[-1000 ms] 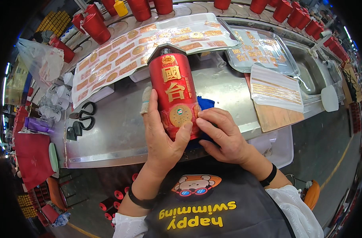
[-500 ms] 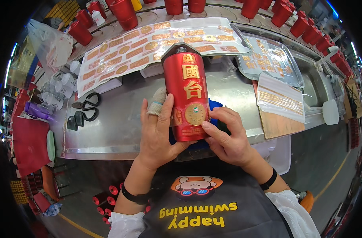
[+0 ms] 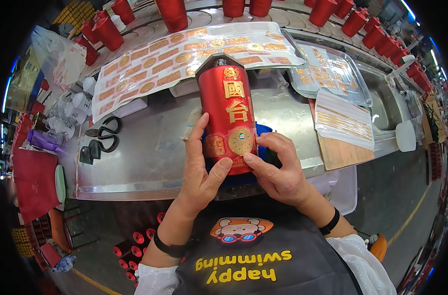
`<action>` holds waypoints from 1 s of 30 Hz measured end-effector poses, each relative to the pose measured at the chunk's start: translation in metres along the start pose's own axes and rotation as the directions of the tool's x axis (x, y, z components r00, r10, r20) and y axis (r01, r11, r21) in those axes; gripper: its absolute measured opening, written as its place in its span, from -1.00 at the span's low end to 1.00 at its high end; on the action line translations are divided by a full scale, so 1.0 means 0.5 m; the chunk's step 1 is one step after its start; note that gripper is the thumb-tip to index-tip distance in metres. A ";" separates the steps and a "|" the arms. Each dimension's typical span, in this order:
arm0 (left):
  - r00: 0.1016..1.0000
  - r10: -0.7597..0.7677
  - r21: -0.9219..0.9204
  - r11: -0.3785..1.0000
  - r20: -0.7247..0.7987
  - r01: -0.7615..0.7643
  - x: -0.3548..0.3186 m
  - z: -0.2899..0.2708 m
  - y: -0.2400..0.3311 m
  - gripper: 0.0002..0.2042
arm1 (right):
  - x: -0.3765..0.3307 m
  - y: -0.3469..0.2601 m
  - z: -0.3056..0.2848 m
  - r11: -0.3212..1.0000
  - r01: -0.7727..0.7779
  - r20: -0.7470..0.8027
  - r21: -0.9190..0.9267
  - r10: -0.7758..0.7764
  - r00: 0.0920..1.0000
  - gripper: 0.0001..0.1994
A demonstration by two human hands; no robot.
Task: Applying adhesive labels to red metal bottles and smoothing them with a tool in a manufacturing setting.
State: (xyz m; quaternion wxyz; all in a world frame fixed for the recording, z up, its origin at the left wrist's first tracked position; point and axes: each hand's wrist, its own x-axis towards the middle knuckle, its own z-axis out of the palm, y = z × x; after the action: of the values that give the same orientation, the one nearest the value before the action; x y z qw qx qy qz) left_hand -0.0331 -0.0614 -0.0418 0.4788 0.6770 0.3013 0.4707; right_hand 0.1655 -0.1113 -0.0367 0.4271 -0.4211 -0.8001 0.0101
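Near the front edge of the steel workbench (image 3: pixel 150 157), your left hand (image 3: pixel 200 169) wraps the side of a tall red bottle (image 3: pixel 228 115), while your right hand (image 3: pixel 278 169) presses fingertips on its round gold label (image 3: pixel 240 141). Behind the bottle lies a long sheet of gold stickers (image 3: pixel 184 54). Black scissors (image 3: pixel 103 136) rest toward the left edge; a clear sticker tray (image 3: pixel 329 73) sits toward the right.

Red bottle (image 3: pixel 227 115) held upright over a metal table (image 3: pixel 150 152), gold labels facing up. Left hand (image 3: pixel 200 169) wrapped around its lower left side, thumb across the base. Right hand (image 3: pixel 278 169) pressing fingertips (image 3: pixel 257 142) beside a round gold sticker (image 3: pixel 240 141). Scissors (image 3: pixel 103 137) lying to the left; sticker sheets (image 3: pixel 184 54) spread behind.
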 end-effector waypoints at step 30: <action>0.978 0.176 0.690 0.695 0.111 -0.203 0.003 -0.020 -0.002 0.08 | 0.045 -0.009 -0.055 0.971 0.213 0.007 0.106 -0.215 0.977 -0.67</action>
State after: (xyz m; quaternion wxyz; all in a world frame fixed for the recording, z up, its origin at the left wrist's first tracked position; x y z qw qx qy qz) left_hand -0.0416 -0.0558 -0.0414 0.1425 0.8431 0.3762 0.3567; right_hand 0.1755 -0.1085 -0.0023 0.4399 -0.3092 -0.8431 0.0098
